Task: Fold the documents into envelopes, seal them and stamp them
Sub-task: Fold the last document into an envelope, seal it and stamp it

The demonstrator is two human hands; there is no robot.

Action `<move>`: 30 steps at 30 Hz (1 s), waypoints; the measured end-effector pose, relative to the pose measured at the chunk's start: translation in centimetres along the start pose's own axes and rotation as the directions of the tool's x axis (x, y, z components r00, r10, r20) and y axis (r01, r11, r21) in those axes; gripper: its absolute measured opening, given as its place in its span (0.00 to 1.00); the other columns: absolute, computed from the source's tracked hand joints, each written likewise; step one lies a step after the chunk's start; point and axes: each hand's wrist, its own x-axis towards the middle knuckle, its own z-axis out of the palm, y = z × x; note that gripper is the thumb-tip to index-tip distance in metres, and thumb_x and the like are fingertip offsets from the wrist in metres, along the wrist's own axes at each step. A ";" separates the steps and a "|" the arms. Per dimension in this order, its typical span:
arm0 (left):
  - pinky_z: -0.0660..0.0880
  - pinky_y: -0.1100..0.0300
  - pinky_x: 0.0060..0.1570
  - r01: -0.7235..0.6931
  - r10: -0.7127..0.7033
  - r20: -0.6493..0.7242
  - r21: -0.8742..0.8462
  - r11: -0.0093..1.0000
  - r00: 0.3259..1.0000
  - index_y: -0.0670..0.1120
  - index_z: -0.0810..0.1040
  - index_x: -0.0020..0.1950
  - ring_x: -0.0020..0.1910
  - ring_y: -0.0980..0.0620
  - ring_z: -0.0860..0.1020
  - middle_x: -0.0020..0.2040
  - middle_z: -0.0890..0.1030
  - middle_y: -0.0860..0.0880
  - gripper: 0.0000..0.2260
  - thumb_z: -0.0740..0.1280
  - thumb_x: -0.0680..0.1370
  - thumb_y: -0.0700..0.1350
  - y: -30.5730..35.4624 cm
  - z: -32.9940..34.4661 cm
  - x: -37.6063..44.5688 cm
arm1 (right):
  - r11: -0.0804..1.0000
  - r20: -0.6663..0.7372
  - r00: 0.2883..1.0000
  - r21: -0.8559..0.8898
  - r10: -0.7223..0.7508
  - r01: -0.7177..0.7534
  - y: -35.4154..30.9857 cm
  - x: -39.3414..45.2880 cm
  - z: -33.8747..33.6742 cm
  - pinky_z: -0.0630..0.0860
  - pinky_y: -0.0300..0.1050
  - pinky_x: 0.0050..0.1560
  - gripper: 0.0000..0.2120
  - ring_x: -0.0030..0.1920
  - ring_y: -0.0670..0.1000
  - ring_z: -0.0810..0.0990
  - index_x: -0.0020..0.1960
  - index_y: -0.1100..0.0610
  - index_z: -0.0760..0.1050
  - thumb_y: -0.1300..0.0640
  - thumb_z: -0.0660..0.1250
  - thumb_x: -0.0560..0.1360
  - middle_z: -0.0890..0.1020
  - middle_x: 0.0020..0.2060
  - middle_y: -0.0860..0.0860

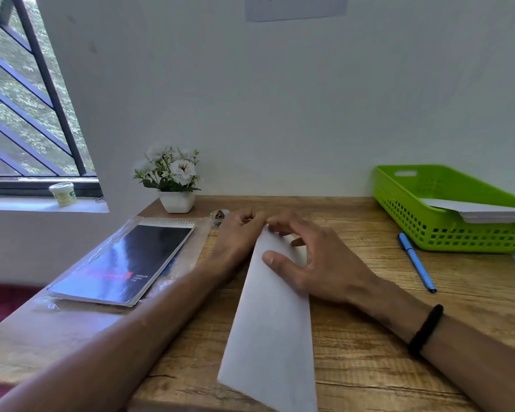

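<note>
Folded paper [272, 337] overhangs desk edge [369, 367] — both hands [318, 263] pinch its far corner — right side bare

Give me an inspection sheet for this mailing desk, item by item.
Surface: wooden desk, grain visible.
Job's things: folded white paper lying on the desk; more white paper in the green basket.
Clutter: spiral pad on a clear plastic sleeve, blue pen, potted white flowers, small round item.
Hands: left hand and right hand on the paper's far end, thumb pressing.
Cables: nothing seen.
Surroundings: white wall, barred window, tub on the sill.
</note>
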 end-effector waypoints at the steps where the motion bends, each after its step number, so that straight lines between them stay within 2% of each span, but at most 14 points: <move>1: 0.73 0.52 0.40 -0.011 0.012 -0.032 0.037 0.999 0.999 0.39 0.81 0.42 0.37 0.50 0.77 0.39 0.81 0.38 0.17 0.66 0.78 0.53 -0.3 0.0 0.2 | 1.000 0.016 1.000 -0.016 -0.001 0.001 -0.1 0.0 0.0 0.78 0.49 0.63 0.28 0.64 0.42 0.77 0.72 0.38 0.68 0.33 0.67 0.75 0.78 0.65 0.38; 3: 0.76 0.53 0.40 -0.032 0.049 -0.101 0.161 0.986 0.994 0.45 0.83 0.40 0.37 0.52 0.81 0.36 0.84 0.48 0.14 0.67 0.78 0.52 -0.4 -0.1 0.5 | 0.999 0.049 0.999 -0.037 -0.003 0.005 -0.1 0.0 0.0 0.77 0.50 0.64 0.30 0.64 0.43 0.77 0.73 0.39 0.67 0.32 0.67 0.74 0.78 0.66 0.39; 5: 0.80 0.52 0.41 -0.035 0.077 -0.144 0.274 0.961 0.987 0.48 0.84 0.40 0.39 0.52 0.83 0.37 0.85 0.52 0.12 0.66 0.77 0.53 -0.5 -0.2 0.8 | 0.998 0.099 0.995 -0.061 -0.003 0.009 -0.3 -0.1 -0.1 0.76 0.49 0.65 0.31 0.63 0.42 0.76 0.74 0.39 0.66 0.31 0.68 0.74 0.77 0.67 0.39; 8: 0.80 0.52 0.41 0.004 0.053 -0.182 0.300 0.954 0.982 0.47 0.83 0.41 0.40 0.51 0.83 0.37 0.85 0.52 0.11 0.67 0.78 0.52 -0.8 -0.4 1.1 | 0.996 0.200 0.980 -0.085 -0.015 0.033 -0.7 -0.4 -0.2 0.74 0.50 0.66 0.35 0.64 0.42 0.74 0.74 0.35 0.63 0.27 0.67 0.71 0.75 0.67 0.38; 12: 0.73 0.58 0.37 0.033 0.055 -0.242 0.344 0.939 0.969 0.46 0.83 0.41 0.38 0.53 0.80 0.37 0.84 0.52 0.11 0.67 0.79 0.48 -1.1 -0.5 1.6 | 0.991 0.325 0.945 -0.102 -0.045 0.082 -1.4 -0.8 -0.1 0.71 0.47 0.68 0.40 0.66 0.41 0.71 0.76 0.32 0.58 0.24 0.67 0.68 0.72 0.69 0.38; 14: 0.75 0.56 0.40 0.058 0.044 -0.284 0.340 0.939 0.958 0.45 0.84 0.41 0.40 0.52 0.80 0.38 0.84 0.51 0.11 0.67 0.80 0.48 -1.2 -0.6 2.0 | 0.991 0.362 0.931 -0.098 -0.052 0.093 -1.7 -1.0 -0.3 0.69 0.46 0.70 0.41 0.68 0.40 0.69 0.76 0.32 0.58 0.24 0.67 0.68 0.70 0.71 0.38; 16: 0.78 0.54 0.45 0.072 0.035 -0.304 0.332 0.941 0.952 0.46 0.83 0.42 0.42 0.51 0.81 0.39 0.83 0.53 0.11 0.67 0.80 0.50 -1.2 -0.9 2.0 | 0.991 0.401 0.915 -0.104 -0.038 0.087 -2.0 -1.1 -0.5 0.66 0.42 0.70 0.41 0.70 0.37 0.65 0.77 0.34 0.59 0.24 0.67 0.68 0.67 0.73 0.36; 19: 0.82 0.49 0.45 0.043 0.063 -0.318 0.314 0.949 0.946 0.46 0.82 0.41 0.39 0.51 0.81 0.38 0.83 0.53 0.12 0.67 0.81 0.50 -1.1 -1.2 1.9 | 0.984 0.418 0.908 -0.158 -0.003 0.076 -1.9 -0.8 -0.4 0.64 0.44 0.72 0.36 0.72 0.38 0.64 0.74 0.39 0.67 0.24 0.62 0.71 0.68 0.73 0.36; 23: 0.82 0.45 0.45 0.032 0.073 -0.281 0.353 0.935 0.957 0.45 0.81 0.41 0.38 0.46 0.83 0.37 0.83 0.49 0.13 0.65 0.80 0.51 -0.7 -1.6 1.6 | 0.978 0.320 0.941 -0.205 0.111 -0.046 -0.6 -0.2 -0.5 0.71 0.49 0.68 0.34 0.66 0.43 0.72 0.63 0.43 0.76 0.20 0.56 0.70 0.76 0.67 0.40; 27: 0.80 0.44 0.44 0.044 0.051 -0.184 0.477 0.878 0.982 0.35 0.80 0.44 0.34 0.45 0.80 0.39 0.84 0.39 0.18 0.64 0.81 0.50 -0.7 -2.0 1.5 | 0.954 0.264 0.952 -0.289 0.154 -0.074 0.6 -0.1 -0.9 0.74 0.48 0.63 0.34 0.61 0.43 0.74 0.60 0.42 0.76 0.19 0.57 0.68 0.77 0.63 0.40; 30: 0.81 0.45 0.45 0.031 0.021 -0.077 0.614 0.789 0.997 0.41 0.81 0.40 0.36 0.49 0.79 0.38 0.83 0.43 0.18 0.64 0.80 0.54 -0.7 -2.7 1.7 | 0.941 0.259 0.948 -0.327 0.182 -0.092 0.9 -0.2 -0.8 0.74 0.47 0.61 0.33 0.61 0.44 0.73 0.61 0.41 0.74 0.19 0.59 0.68 0.76 0.64 0.41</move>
